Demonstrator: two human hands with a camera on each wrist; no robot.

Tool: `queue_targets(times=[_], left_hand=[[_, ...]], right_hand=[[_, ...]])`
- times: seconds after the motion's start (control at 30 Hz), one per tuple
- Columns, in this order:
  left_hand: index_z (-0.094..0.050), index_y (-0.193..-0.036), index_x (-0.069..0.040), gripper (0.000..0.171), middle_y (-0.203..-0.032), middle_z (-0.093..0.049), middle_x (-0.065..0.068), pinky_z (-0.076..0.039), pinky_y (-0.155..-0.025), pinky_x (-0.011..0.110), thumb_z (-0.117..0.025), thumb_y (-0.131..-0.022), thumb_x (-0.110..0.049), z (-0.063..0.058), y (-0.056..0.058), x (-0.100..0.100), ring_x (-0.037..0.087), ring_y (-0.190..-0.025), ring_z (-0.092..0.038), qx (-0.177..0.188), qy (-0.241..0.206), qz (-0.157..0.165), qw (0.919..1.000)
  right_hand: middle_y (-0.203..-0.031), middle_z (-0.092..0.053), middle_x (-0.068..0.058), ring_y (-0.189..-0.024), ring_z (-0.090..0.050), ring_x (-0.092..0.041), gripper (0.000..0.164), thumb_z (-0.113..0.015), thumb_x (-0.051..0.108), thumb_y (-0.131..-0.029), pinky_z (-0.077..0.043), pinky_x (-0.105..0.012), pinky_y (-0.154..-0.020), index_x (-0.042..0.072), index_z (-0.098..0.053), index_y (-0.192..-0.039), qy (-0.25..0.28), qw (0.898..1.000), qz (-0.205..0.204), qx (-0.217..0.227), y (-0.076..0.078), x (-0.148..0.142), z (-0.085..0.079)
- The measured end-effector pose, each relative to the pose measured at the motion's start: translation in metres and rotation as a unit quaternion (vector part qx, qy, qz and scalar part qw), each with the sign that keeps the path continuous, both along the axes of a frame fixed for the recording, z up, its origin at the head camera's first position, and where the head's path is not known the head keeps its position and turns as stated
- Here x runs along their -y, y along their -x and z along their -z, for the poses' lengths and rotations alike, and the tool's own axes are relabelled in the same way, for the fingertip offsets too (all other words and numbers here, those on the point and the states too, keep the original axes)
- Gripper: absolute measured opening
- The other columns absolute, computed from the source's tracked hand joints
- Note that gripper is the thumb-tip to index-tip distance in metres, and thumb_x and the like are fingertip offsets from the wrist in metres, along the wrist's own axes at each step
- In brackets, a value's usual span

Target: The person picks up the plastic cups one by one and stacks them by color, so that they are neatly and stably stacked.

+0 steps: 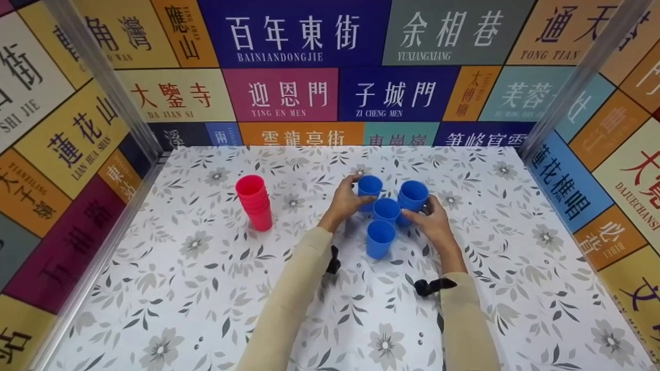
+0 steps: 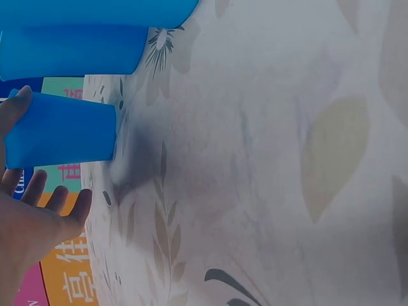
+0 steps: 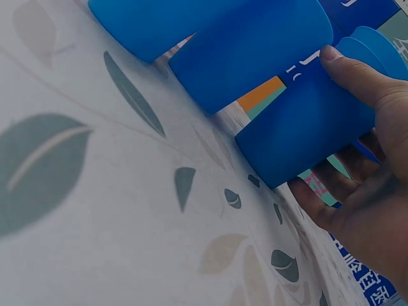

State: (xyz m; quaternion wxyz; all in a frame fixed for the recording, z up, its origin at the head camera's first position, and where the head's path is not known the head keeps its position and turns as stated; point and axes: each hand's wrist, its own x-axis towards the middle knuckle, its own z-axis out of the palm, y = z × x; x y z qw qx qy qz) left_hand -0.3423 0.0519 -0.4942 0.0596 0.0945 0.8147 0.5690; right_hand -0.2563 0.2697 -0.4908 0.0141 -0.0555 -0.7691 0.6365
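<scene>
Four spots in the head view hold blue cups, mouths up. My left hand (image 1: 346,202) has its thumb on the front of the far-left blue cup (image 2: 64,131) and its fingers at the other side. The right hand (image 1: 430,216) grips a nested pair of blue cups (image 1: 413,193), thumb on the near side and fingers curled behind; the doubled rim shows in the right wrist view. Between the hands stands a middle blue cup (image 1: 386,210). Nearer me is a front blue cup (image 1: 380,241), touched by neither hand.
A stack of red cups (image 1: 253,203) stands to the left of the hands on the flower-patterned tablecloth (image 1: 196,288). Panels with Chinese lettering (image 1: 294,36) enclose the back and both sides. Black straps (image 1: 435,286) hang at the wrists.
</scene>
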Motion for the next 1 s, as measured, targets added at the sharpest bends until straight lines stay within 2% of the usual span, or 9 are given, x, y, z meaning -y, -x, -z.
queue_targets(times=[0.23, 0.37, 0.67, 0.8, 1.0], left_hand=[[-0.047, -0.142, -0.005, 0.068, -0.143, -0.054, 0.015, -0.043, -0.114, 0.040, -0.080, -0.084, -0.016, -0.005, 0.004, 0.003, 0.028, -0.135, -0.050, -0.001, -0.023, -0.028, 0.9994], [-0.046, -0.141, -0.004, 0.067, -0.141, -0.055, 0.017, -0.044, -0.113, 0.041, -0.080, -0.085, -0.017, -0.014, 0.005, 0.006, 0.029, -0.134, -0.051, -0.014, -0.050, -0.042, 0.9978], [-0.048, -0.140, -0.004, 0.068, -0.138, -0.057, 0.019, -0.042, -0.115, 0.048, -0.081, -0.082, -0.018, -0.035, 0.003, 0.005, 0.031, -0.131, -0.053, -0.053, -0.112, -0.038, 0.9916], [-0.048, -0.140, -0.004, 0.068, -0.137, -0.058, 0.019, -0.042, -0.115, 0.048, -0.081, -0.083, -0.019, -0.043, 0.002, 0.003, 0.030, -0.131, -0.053, -0.063, -0.122, -0.037, 0.9899], [-0.048, -0.141, -0.006, 0.068, -0.138, -0.058, 0.016, -0.041, -0.116, 0.047, -0.081, -0.083, -0.021, -0.053, -0.003, -0.001, 0.028, -0.132, -0.053, -0.066, -0.135, -0.032, 0.9882]], right_hand=[[-0.161, -0.033, -0.020, -0.151, -0.030, -0.036, 0.083, -0.078, 0.017, -0.087, -0.029, -0.046, -0.124, 0.003, -0.031, -0.153, 0.010, 1.000, 0.002, -0.006, 0.018, -0.013, 0.030], [-0.162, -0.032, -0.021, -0.151, -0.030, -0.037, 0.083, -0.077, 0.016, -0.088, -0.028, -0.046, -0.124, 0.002, -0.029, -0.154, 0.007, 1.000, -0.005, -0.012, 0.016, -0.012, 0.028], [-0.156, -0.037, -0.026, -0.147, -0.037, -0.040, 0.075, -0.077, 0.010, -0.087, -0.033, -0.048, -0.121, -0.004, -0.034, -0.148, 0.020, 1.000, -0.009, -0.017, 0.000, 0.000, 0.000], [-0.157, -0.038, -0.025, -0.147, -0.037, -0.039, 0.076, -0.077, 0.010, -0.087, -0.033, -0.047, -0.121, -0.003, -0.034, -0.149, 0.016, 1.000, -0.003, -0.013, 0.002, -0.001, 0.003], [-0.157, -0.039, -0.021, -0.147, -0.038, -0.036, 0.078, -0.079, 0.014, -0.086, -0.034, -0.045, -0.121, 0.002, -0.035, -0.150, 0.015, 1.000, 0.002, -0.017, 0.015, -0.009, 0.023]])
